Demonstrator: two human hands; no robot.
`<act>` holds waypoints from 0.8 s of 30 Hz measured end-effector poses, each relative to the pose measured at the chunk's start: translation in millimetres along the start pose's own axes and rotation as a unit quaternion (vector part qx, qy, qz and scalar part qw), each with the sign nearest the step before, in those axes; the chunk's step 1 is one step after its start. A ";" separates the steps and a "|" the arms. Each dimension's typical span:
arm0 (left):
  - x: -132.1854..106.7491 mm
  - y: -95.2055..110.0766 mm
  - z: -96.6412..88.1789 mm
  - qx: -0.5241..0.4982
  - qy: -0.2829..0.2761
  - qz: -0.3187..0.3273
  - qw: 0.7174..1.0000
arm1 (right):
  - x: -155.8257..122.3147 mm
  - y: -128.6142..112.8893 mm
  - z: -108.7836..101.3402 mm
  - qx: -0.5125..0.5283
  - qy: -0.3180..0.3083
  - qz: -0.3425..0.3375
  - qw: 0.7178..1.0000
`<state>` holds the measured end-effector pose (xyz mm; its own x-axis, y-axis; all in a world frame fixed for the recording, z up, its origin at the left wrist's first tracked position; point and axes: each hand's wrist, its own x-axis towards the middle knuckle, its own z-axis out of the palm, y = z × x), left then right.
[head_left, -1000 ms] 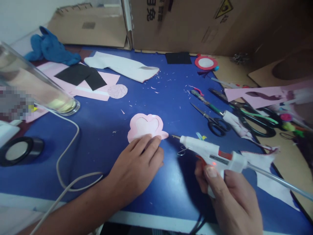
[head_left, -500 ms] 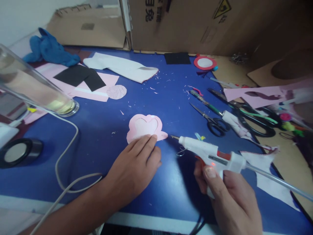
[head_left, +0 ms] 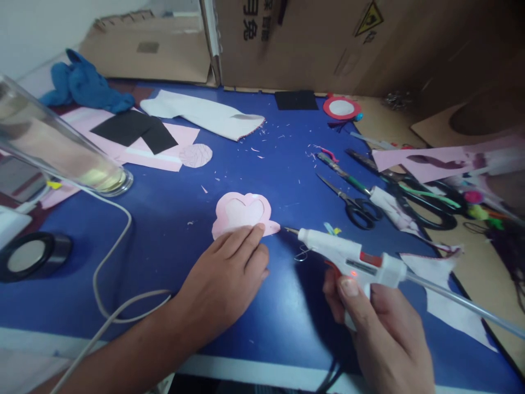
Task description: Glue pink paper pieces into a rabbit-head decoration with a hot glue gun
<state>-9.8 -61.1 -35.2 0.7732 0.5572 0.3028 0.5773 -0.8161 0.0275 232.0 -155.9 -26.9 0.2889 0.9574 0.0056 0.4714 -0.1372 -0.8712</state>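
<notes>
While the open left hand presses the pink, wavy-edged flat cutout, the right hand, wrapped around the white plastic glue gun, should squeeze gently.

The table is topped in glossy blue and bordered at its near side by a pale edge, below which a dark gap is seen. At the upper left, a plain, pale wall is shown. The far side is closed off by a tall cardboard box, marked with dark characters and a yellow warning triangle. The upper right corner is sunk in shade, while a soft sheen is cast on the tabletop near the front.
</notes>
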 end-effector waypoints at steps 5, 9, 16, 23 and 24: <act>0.4 -0.8 -0.4 -0.011 0.001 -0.009 1.000 | -1.2 -0.9 -0.1 -0.003 0.000 -0.003 1.000; 1.1 -0.4 -4.4 -0.009 0.030 -0.036 0.999 | -2.1 0.4 -1.1 -0.007 0.005 0.000 1.000; -0.5 -5.3 -7.8 -0.020 0.009 -0.067 0.998 | -2.6 -1.1 0.2 -0.001 -0.001 0.016 1.000; -11.2 -18.2 -11.7 -0.031 0.012 -0.057 0.998 | -7.5 -3.9 1.7 0.006 0.027 0.053 0.998; -12.8 -19.9 -13.6 -0.026 0.011 -0.056 0.998 | -8.1 -4.8 1.5 0.000 0.033 0.057 0.998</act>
<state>-34.7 -54.1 -26.6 0.6982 0.6426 0.3155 0.6453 -0.7558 0.1111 226.2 -162.6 -23.5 0.3942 0.9169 -0.0616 0.4325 -0.2443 -0.8679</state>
